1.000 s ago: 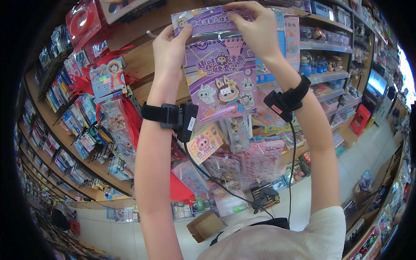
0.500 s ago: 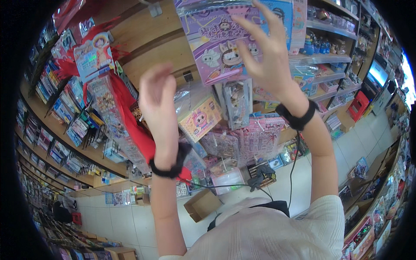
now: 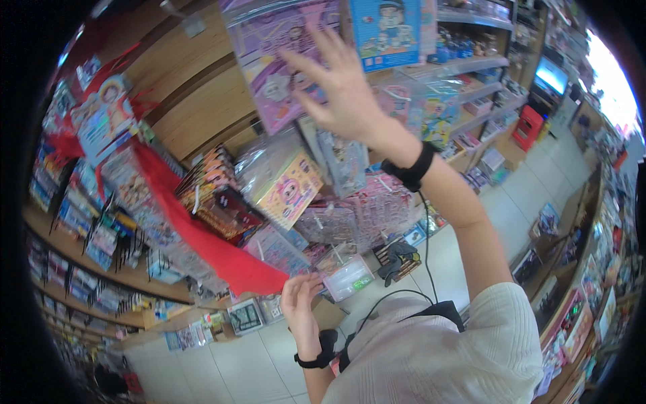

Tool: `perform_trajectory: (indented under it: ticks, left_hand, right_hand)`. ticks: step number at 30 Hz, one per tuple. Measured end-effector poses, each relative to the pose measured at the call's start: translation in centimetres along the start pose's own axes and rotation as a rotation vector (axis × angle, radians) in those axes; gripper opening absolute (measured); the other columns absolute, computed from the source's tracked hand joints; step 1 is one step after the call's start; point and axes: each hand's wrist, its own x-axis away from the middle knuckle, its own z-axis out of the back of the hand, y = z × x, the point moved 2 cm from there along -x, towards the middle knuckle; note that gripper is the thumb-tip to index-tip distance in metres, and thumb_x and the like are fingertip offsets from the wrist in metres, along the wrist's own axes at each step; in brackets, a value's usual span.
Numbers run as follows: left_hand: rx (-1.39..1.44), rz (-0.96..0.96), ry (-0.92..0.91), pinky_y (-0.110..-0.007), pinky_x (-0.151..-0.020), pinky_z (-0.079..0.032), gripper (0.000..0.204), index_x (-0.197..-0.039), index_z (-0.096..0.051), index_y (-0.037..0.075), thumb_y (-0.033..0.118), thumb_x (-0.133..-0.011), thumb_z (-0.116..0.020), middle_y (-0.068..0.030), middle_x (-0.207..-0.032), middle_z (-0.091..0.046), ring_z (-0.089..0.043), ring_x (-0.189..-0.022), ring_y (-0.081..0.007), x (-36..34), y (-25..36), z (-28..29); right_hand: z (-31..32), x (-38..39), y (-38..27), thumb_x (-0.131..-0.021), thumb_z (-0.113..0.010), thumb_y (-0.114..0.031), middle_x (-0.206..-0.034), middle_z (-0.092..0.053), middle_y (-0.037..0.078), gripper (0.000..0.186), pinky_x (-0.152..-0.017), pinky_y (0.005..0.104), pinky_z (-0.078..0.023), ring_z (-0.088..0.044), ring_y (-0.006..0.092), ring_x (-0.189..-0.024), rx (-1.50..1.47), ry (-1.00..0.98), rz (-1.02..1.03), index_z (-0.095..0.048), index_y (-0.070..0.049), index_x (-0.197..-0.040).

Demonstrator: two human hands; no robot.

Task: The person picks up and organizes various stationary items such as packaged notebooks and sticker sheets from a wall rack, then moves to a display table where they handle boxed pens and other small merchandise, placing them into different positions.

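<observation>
My right hand (image 3: 346, 94) is raised in front of a hanging purple cartoon-printed package (image 3: 269, 87) in a clear bag. Its fingers are spread, with nothing between them; whether the fingertips touch the bag I cannot tell. Low down near my body, my left hand (image 3: 301, 310) has loosely bent fingers with no object visible in them. It is beside the lower end of a red cloth (image 3: 249, 273) and close to a clear, pale-edged package (image 3: 348, 277). A yellow cartoon-printed pad (image 3: 291, 190) in a clear bag hangs below the purple package.
A blue package (image 3: 385, 34) hangs to the right of the purple one. Pink-patterned bags (image 3: 383, 209) and dark orange packets (image 3: 208, 188) hang lower. Packed shelves (image 3: 471, 64) stand at the right, with a red stool (image 3: 528, 128) beyond. A black cable (image 3: 427, 249) runs from my right wrist.
My left hand has dropped from beside the hanging goods to low near my body. My right hand stays over the purple package. The whole view has shifted, with the goods now farther left.
</observation>
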Motion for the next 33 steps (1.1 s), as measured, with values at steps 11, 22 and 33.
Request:
perform_trajectory:
  ticks: [11, 22, 33]
  left_hand:
    - [0.029, 0.329, -0.126, -0.028, -0.072, -0.048, 0.019, -0.096, -0.053, -0.001, 0.015, -0.090, -0.046, -0.0095, -0.089, -0.060, -0.058, -0.080, -0.0160, 0.0, -11.3, -0.6]
    - [-0.212, 0.368, -0.187, -0.026, -0.071, -0.045, 0.024, -0.104, -0.051, -0.002, 0.005, -0.083, -0.041, -0.0105, -0.095, -0.060, -0.057, -0.082, -0.0149, 0.5, -19.0, -4.7]
    - [-0.261, 0.654, -0.239, -0.026, -0.074, -0.047, 0.025, -0.107, -0.051, -0.001, 0.007, -0.084, -0.043, -0.0112, -0.098, -0.060, -0.058, -0.078, -0.0150, 8.5, -26.5, -22.3]
  right_hand:
    - [5.5, 17.4, -2.2, -0.069, -0.062, -0.012, -0.134, -0.031, 0.020, 0.050, -0.098, 0.0536, -0.023, -0.030, 0.0406, -0.122, 0.073, -0.387, -0.352, -0.051, -0.016, -0.118]
    - [25.4, 42.4, 4.4, -0.077, -0.057, -0.004, -0.108, -0.051, 0.017, 0.024, -0.077, 0.0341, -0.046, -0.056, 0.0294, -0.090, 0.302, -0.250, -1.225, -0.056, -0.003, -0.101]
    - [39.0, 54.5, 12.3, -0.078, -0.055, -0.009, -0.098, -0.056, 0.016, 0.023, -0.070, 0.0376, -0.047, -0.059, 0.0303, -0.082, 0.285, -0.567, -1.512, -0.055, -0.003, -0.101]
